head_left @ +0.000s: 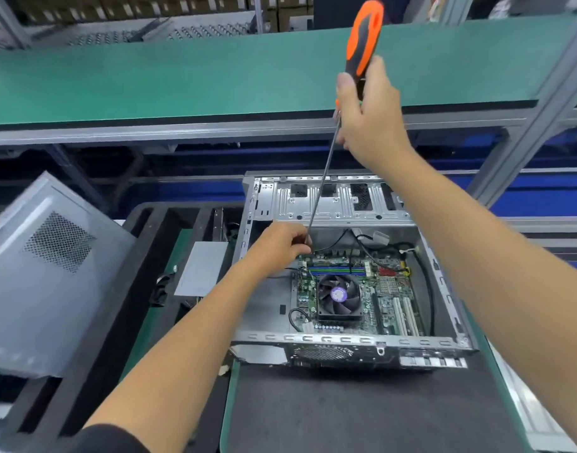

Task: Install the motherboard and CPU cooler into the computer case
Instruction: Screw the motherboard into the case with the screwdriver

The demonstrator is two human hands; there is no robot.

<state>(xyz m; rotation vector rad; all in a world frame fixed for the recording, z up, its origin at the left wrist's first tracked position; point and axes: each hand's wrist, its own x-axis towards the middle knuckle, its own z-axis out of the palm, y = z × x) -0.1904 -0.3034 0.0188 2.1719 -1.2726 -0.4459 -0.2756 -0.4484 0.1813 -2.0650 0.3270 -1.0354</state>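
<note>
Screwdriver (362, 44) gripped in right hand (369, 119); left hand (280, 243) pinches its tip; we keep the shaft upright over the motherboard (362, 289) screw.

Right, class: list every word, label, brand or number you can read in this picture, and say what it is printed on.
None can be read.
Fan: round purple sticker at its hub, print too blurred.
Motherboard: markings too small.
Screwdriver: no lettering visible on the orange and black handle.
Boxes at the back: pale labels, too blurred.
</note>
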